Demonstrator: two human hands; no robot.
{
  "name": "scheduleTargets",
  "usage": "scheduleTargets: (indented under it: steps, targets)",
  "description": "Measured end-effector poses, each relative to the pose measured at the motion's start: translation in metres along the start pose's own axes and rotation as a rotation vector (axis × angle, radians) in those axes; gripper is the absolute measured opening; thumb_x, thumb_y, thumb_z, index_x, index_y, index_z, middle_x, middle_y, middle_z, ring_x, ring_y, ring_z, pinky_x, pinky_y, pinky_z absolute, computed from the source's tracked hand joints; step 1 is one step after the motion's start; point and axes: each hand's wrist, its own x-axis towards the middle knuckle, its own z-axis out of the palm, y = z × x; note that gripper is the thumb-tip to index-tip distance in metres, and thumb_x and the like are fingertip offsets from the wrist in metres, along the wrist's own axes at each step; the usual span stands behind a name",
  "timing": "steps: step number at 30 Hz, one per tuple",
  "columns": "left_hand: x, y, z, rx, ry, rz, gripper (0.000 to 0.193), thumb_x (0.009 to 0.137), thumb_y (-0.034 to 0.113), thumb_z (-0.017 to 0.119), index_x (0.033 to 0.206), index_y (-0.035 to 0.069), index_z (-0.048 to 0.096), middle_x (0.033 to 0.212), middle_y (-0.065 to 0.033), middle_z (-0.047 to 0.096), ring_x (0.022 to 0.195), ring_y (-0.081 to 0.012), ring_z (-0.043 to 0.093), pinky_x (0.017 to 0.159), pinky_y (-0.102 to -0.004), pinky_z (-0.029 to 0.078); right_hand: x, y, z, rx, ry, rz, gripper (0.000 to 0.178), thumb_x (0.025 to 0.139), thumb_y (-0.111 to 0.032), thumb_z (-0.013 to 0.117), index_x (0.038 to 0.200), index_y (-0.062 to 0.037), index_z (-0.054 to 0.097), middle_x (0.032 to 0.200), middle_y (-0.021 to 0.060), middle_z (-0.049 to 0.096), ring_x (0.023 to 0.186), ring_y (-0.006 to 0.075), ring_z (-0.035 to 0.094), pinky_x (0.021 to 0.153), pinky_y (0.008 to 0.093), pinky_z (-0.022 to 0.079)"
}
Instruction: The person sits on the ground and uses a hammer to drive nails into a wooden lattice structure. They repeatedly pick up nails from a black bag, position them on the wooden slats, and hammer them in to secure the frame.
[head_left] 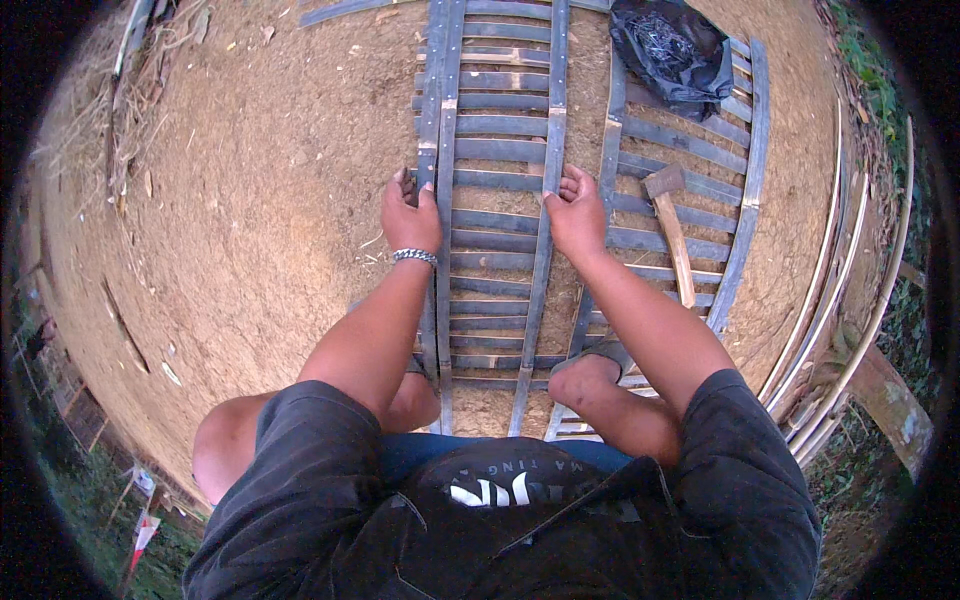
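Note:
A long, ladder-like slatted panel (498, 178) of dark grey strips lies on the ground between my feet. My left hand (412, 218) is closed at its left side rail, thumb on top and fingers curled at the outer edge. On the opposite rail, my right hand (580, 215) pinches with the thumb above and the fingers bent. A second dark rail (428, 130) runs close along the panel's left side. To the right, a hammer (678, 250) with a wooden handle and blocky head rests on another slatted panel (745, 205).
A black plastic bag (712, 88) holding many thin nails (655, 42) sits on the far part of the right panel. Long pale poles (830, 330) lie along the right edge. Bare brown soil (250, 200) spreads to the left, with dry twigs (110, 120) at far left.

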Motion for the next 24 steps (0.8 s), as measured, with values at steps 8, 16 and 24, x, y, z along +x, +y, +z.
scheduleTargets:
  steps: [8, 16, 24]
  targets:
    - [-0.004, 0.011, -0.005, 0.0, -0.013, 0.01, 0.045, 0.089, 0.011, 0.072, 0.13, -0.003, 0.061, 0.117, -0.0215, 0.069, 0.105, -0.0325, 0.069, 0.095, -0.0405, 0.054, 0.004, 0.013, 0.0, -0.012, -0.015, -0.031, 0.062, 0.089, -0.004, 0.072, 0.144, 0.0032, 0.043, 0.131, 0.0189, 0.063, 0.121, 0.0266, 0.063, 0.102, 0.0373, 0.052]
    - [-0.001, -0.002, -0.001, 0.046, 0.003, 0.084, 0.046, 0.087, 0.013, 0.073, 0.128, -0.003, 0.06, 0.118, -0.0222, 0.067, 0.11, -0.0357, 0.066, 0.099, -0.0434, 0.051, 0.006, 0.022, 0.0, 0.029, -0.011, -0.049, 0.064, 0.088, -0.003, 0.071, 0.144, 0.0025, 0.043, 0.13, 0.0202, 0.063, 0.12, 0.0277, 0.064, 0.1, 0.0375, 0.054]
    - [-0.007, -0.008, -0.004, 0.226, 0.069, 0.244, 0.047, 0.089, 0.019, 0.072, 0.129, -0.003, 0.059, 0.125, -0.024, 0.064, 0.12, -0.0388, 0.06, 0.106, -0.0458, 0.045, -0.005, 0.027, -0.015, -0.04, -0.038, -0.105, 0.06, 0.087, -0.001, 0.069, 0.142, 0.0028, 0.046, 0.123, 0.0185, 0.064, 0.11, 0.025, 0.066, 0.093, 0.0362, 0.057]
